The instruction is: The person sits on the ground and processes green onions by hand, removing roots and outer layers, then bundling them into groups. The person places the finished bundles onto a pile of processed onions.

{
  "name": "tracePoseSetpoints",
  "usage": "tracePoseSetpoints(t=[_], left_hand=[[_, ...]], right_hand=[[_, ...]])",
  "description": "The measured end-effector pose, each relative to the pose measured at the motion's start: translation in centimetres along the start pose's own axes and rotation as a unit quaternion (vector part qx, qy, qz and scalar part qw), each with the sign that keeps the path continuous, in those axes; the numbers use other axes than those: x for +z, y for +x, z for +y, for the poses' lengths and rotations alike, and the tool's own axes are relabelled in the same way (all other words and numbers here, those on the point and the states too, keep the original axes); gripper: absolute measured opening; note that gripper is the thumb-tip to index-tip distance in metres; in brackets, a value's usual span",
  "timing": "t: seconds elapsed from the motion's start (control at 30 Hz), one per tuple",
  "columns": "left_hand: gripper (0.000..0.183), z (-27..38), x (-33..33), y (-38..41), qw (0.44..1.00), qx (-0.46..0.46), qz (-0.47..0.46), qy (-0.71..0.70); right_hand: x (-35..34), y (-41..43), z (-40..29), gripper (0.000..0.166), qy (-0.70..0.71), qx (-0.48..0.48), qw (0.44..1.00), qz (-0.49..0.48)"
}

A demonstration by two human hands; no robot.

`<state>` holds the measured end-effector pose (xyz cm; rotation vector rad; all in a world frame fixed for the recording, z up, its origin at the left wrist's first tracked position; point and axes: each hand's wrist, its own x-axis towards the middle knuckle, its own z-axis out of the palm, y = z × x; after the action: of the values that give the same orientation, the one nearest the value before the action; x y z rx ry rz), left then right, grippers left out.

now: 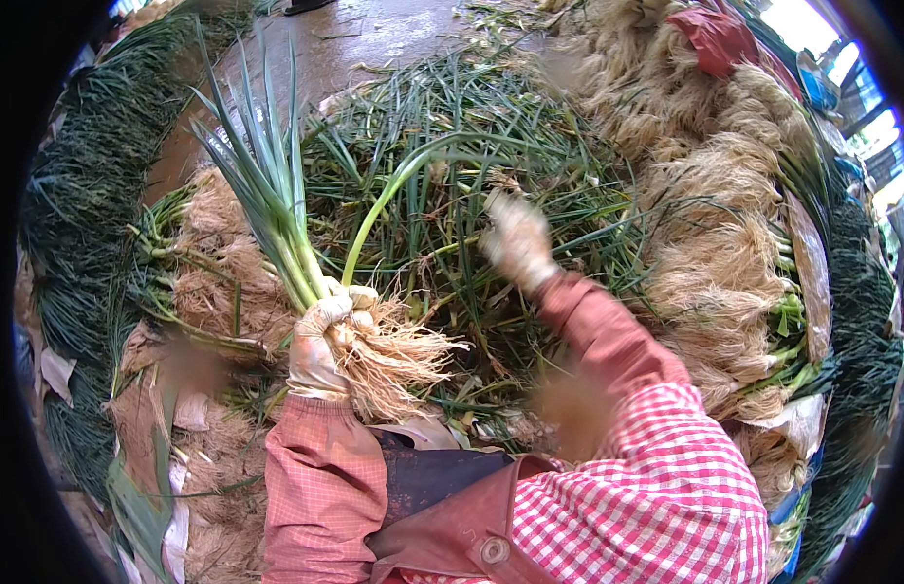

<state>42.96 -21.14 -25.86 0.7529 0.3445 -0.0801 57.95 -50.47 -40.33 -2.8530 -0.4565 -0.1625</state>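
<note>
My left hand (317, 358), in a soiled white glove, grips a bunch of green onions (291, 241) around its white bases. Their leaves point up and away, and the pale stringy roots (401, 358) hang to the right. One bent green leaf (393, 190) arches from the bunch toward the right. Over a heap of loose green onion leaves (430, 212), my gloved right hand (522, 241) is blurred by motion. Some root-like strands show just beyond its fingers, but whether it holds anything is unclear.
Thick stacks of onions with tan roots (707, 270) line the right side. More rooted bunches (222, 241) lie at the left, beside a long bank of dark green leaves (79, 219). Wet floor (364, 29) shows beyond the heap. A red plastic bag (714, 40) rests at upper right.
</note>
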Motion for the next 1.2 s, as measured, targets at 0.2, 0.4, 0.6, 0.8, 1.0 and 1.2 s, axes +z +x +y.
tracePoseSetpoints(t=[0.2,0.4,0.6,0.8,1.0,1.2], left_hand=[[0.031,-0.6,0.4,0.0,0.996,-0.068,0.064,0.004],[0.029,-0.8,0.0,-0.6,0.994,-0.059,0.043,0.087],[0.02,-1.9,0.6,-0.9,0.956,-0.191,-0.078,0.209],[0.038,-1.3,0.5,-1.9,0.948,-0.165,-0.05,0.267],[0.018,-1.6,-0.6,-0.8,0.985,-0.067,-0.041,0.154],[0.026,-1.1,-2.1,-0.5,0.979,-0.04,-0.015,0.197]], right_hand=[[4.7,-17.4,-9.8,0.09,-0.005,-0.052,0.9,-0.433],[3.5,-12.6,-8.7,0.059,0.311,-0.05,0.881,-0.353],[-5.7,-2.5,-16.0,0.058,0.721,0.106,0.623,-0.284],[-4.7,-1.6,-14.8,0.067,0.75,0.123,0.58,-0.292],[5.8,-9.5,-13.1,0.07,0.452,-0.035,0.778,-0.435],[9.9,-18.0,-9.3,0.066,0.255,0.114,0.842,-0.462]])
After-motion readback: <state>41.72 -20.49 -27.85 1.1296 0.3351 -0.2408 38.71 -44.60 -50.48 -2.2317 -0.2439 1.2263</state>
